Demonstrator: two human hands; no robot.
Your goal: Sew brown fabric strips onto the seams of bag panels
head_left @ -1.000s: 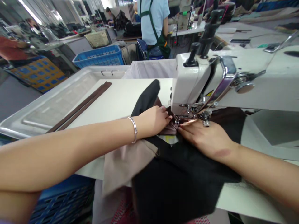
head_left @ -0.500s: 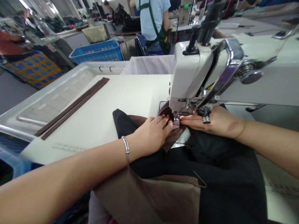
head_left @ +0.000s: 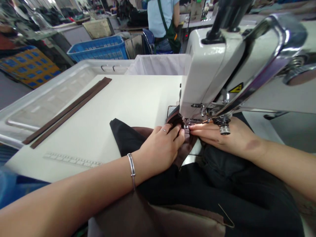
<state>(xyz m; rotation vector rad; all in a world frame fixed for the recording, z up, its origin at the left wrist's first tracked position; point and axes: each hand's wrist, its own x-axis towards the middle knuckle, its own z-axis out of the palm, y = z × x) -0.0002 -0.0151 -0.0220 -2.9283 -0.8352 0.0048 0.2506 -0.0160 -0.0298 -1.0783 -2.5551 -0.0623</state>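
Observation:
A black and brown cloth piece (head_left: 209,184) lies under the presser foot (head_left: 187,126) of a white sewing machine (head_left: 204,69) and spills toward me. My left hand (head_left: 163,144), with a ring and a bracelet, is closed on the cloth just left of the foot, its fingers bent. From the right, my right hand (head_left: 222,133) reaches in with straight fingers pressed together, holding the cloth beside the needle. The thumb of that hand is hidden. A loose thread (head_left: 225,215) sticks up from the brown part of the cloth.
Two brown fabric strips (head_left: 71,112) lie on the white table (head_left: 138,95) at left, near a ruler (head_left: 74,159). Beyond are a clear plastic tray (head_left: 49,98), a white-lined bin (head_left: 158,64) and a blue basket (head_left: 98,49). A person (head_left: 160,19) sits farther off.
The view has moved closer to the machine and tilted down slightly. Both hands stay beside the presser foot, with the cloth shifted only a little.

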